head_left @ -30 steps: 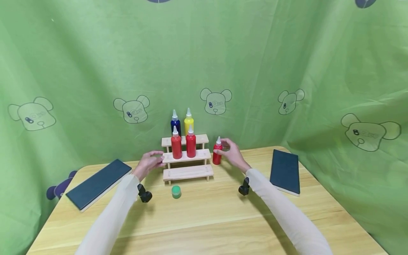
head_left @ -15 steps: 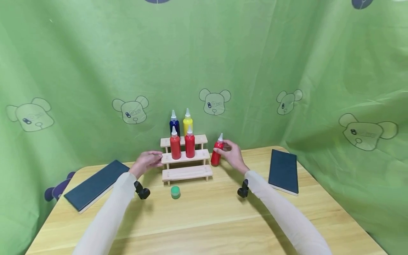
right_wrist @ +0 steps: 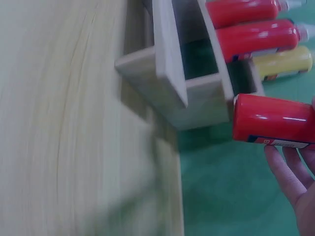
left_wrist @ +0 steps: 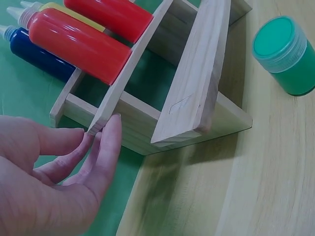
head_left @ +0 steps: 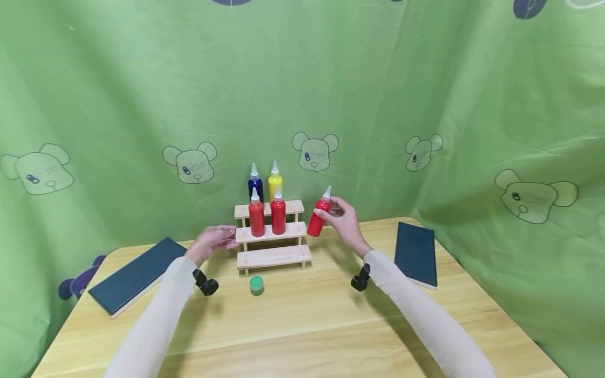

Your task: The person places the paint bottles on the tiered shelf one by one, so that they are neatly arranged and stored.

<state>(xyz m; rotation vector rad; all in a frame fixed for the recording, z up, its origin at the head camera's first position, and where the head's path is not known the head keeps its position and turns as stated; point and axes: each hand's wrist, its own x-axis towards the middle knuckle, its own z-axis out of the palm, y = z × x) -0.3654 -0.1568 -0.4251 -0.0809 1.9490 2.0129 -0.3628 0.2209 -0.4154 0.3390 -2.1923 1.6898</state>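
Note:
A three-tier wooden display stand stands on the table. My left hand pinches the left end of its middle tier; thumb and fingertips meet the plank in the left wrist view. My right hand grips a red squeeze bottle with a white nozzle. This bottle is off the table, tilted, beside the stand's right side. Two more bottles, an orange-red one and a red one, stand on the middle tier. Behind them, a dark blue bottle and a yellow bottle occupy the top tier.
A small green-lidded jar sits on the table in front of the stand. Dark flat boards lie at either side, one left and one right. A green curtain hangs behind the table.
My right hand has lifted the red squeeze bottle off the table, tilting it and bringing it closer to the middle tier. My left hand stays at the stand's left end.

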